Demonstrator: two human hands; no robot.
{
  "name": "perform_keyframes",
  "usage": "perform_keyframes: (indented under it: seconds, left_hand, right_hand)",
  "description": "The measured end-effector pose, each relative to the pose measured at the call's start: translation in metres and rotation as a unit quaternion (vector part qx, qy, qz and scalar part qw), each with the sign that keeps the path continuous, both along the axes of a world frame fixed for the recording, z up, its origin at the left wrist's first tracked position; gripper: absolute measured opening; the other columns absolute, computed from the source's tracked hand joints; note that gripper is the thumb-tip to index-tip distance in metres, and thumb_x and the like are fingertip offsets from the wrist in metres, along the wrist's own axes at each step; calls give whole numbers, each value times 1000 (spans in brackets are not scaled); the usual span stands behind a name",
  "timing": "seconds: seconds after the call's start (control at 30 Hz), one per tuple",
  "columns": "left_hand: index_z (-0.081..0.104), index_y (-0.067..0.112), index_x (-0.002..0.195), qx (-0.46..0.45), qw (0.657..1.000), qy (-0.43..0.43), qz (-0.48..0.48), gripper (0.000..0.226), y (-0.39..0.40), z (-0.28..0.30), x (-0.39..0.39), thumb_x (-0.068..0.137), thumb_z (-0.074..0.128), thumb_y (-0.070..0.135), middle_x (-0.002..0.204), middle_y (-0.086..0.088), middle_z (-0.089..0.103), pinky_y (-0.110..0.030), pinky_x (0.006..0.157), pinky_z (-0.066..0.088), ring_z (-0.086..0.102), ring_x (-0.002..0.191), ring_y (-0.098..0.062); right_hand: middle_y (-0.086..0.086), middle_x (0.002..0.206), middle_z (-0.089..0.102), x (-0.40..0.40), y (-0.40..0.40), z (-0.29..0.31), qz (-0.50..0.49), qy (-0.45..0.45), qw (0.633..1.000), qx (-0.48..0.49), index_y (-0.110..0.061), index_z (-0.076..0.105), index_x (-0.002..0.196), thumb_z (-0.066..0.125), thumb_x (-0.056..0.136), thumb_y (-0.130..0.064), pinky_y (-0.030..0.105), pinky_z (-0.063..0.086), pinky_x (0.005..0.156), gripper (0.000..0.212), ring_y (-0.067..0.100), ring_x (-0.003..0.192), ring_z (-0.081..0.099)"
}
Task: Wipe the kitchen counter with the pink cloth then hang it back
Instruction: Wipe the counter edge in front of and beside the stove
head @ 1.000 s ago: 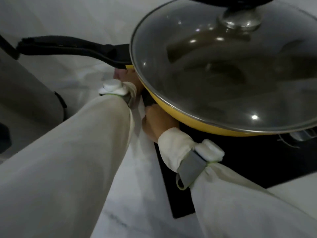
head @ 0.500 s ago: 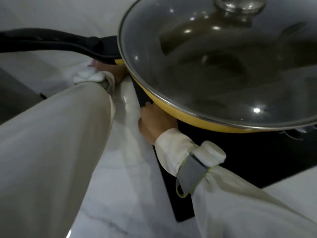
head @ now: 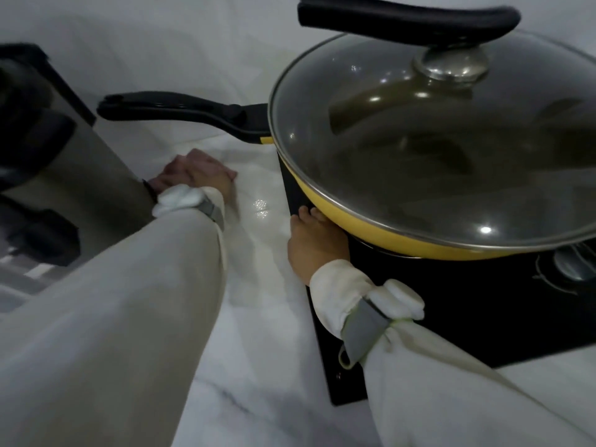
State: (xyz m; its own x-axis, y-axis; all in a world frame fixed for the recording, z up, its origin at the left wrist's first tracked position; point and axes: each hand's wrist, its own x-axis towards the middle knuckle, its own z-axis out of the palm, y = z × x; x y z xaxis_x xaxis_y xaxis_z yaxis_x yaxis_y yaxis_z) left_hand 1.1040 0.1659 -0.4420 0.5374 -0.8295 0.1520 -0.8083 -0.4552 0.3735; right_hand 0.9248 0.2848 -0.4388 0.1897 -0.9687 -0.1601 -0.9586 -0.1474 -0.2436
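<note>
Between the grey appliance (head: 80,162) at the left and the black cooktop (head: 451,317), your left hand (head: 206,182) presses the pink cloth (head: 190,161) flat on the white marble counter (head: 258,317), fingers spread over it so that only its far edge shows past your knuckles. A second ago this hand was tucked under the rim of the yellow pan (head: 371,227), right by the cooktop's left edge; it has since slid leftward across the counter to the foot of the appliance, and a wet sheen lies on the strip it crossed. That suggests the stretch under the black pan handle (head: 180,108) is wiped, and the counter nearer you looks not yet done. Your right hand (head: 314,243) stays where it was, fingers tucked under the pan's side at the cooktop's left edge; what its grip closes on is hidden by the pan, so I cannot tell. Hanging the cloth back is still ahead. No brand, label or writing can be read anywhere; the cooktop's faint markings near its right side are too blurred.
</note>
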Motion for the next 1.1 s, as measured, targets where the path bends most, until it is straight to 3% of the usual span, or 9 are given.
perform_keyframes:
  seconds: [0.07,0.13,0.2,0.27,0.4,0.57,0.7,0.9,1.1]
  left_hand:
    - [62,35,105,43,998,-39,-33,42,27,5,-25,76,42,56,100,6,60,-34,83,41,58,93,-15]
    - [30,34,144,144,985,-33,-84,58,54,-2,-61,90,33,54,151,-9,32,-50,113,17,27,140,-32]
    - [-8,25,152,221,969,-19,-113,74,84,-8,-78,94,26,57,160,-14,-8,-51,116,-8,-8,147,-37]
    - [-14,28,150,237,960,-39,-146,72,112,-14,-82,95,22,58,159,-14,-16,-49,117,-10,-13,147,-37]
    - [-11,36,150,213,953,-70,-205,71,125,-22,-66,93,27,56,160,-7,-15,-50,117,-9,-12,147,-33]
    - [33,23,145,95,987,-3,-130,67,99,-18,-19,89,26,59,155,-16,23,-55,117,4,14,144,-38]
    - [7,30,152,157,987,7,-39,68,128,-15,-55,93,30,55,160,-13,1,-54,117,-4,-3,147,-37]
    - [2,36,151,171,967,-49,-183,54,204,-20,-93,100,17,46,162,-5,-3,-48,119,-4,-5,149,-31]
    - [7,38,151,173,983,21,56,59,235,-18,-6,96,24,52,162,-1,-1,-51,117,-2,-2,149,-26]
  right_hand:
    - [12,146,38,2,3,1,6,-2,1000,-11,-4,44,133,41,91,-12,42,30,113,43,30,135,34]
    - [13,144,38,0,2,-1,-1,-8,1000,-11,-2,45,131,41,90,-12,42,30,113,42,30,135,34]
    - [11,144,37,-1,6,1,-14,-27,1000,2,-4,45,131,39,92,-14,40,27,114,41,29,137,30]
    - [10,145,36,1,9,5,-23,-37,999,8,-6,44,132,39,94,-18,39,23,116,41,29,138,26]
    - [6,146,35,6,19,15,-21,-47,999,-11,-13,40,136,43,91,-20,38,18,115,46,27,140,21]
    - [10,135,49,0,46,21,11,-59,997,-53,-6,53,119,44,90,-18,39,27,108,33,30,134,31]
    - [8,141,45,-11,61,17,8,-73,996,-42,-8,47,130,42,92,-16,37,25,110,40,28,137,29]
    - [8,138,48,-23,82,16,19,-65,997,-26,-10,46,129,42,92,-22,37,27,109,39,27,137,30]
    - [7,141,46,-39,116,22,68,-62,995,-27,-9,44,134,40,94,-19,38,24,112,41,28,136,30]
